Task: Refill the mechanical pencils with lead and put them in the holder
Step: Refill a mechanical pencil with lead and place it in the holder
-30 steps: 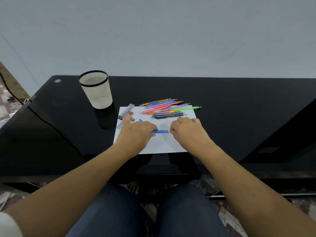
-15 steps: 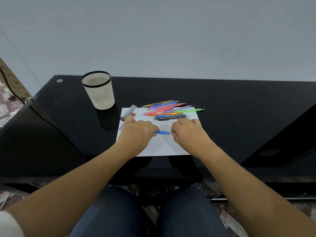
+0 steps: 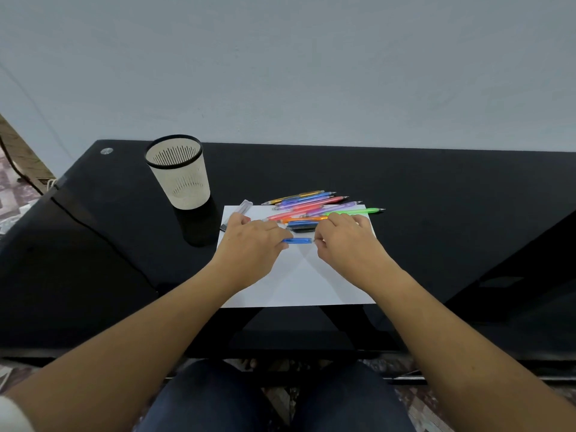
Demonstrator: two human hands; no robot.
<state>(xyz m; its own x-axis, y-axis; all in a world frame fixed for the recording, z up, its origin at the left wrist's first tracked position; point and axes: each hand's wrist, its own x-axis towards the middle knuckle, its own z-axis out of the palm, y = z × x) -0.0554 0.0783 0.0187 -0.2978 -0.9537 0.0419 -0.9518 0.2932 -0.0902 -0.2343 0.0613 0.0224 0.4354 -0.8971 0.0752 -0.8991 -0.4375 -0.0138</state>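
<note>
My left hand (image 3: 254, 244) and my right hand (image 3: 344, 241) hold a blue mechanical pencil (image 3: 298, 241) between them, just above a white sheet of paper (image 3: 299, 282). The left fingers pinch its left end and the right fingertips pinch its right end. Only the pencil's middle shows. Behind the hands lies a pile of several coloured mechanical pencils (image 3: 314, 205) along the sheet's far edge. A clear lead case (image 3: 243, 207) lies at the sheet's far left corner. The cream slotted holder (image 3: 178, 171) with a black rim stands upright at the back left.
Everything sits on a black glossy table (image 3: 436, 213) against a pale wall. A dark cable (image 3: 93, 226) runs across the table's left side. My knees show below the front edge.
The hands stay on the blue pencil and have come slightly closer together, so less of the pencil shows. The view has shifted a little.
</note>
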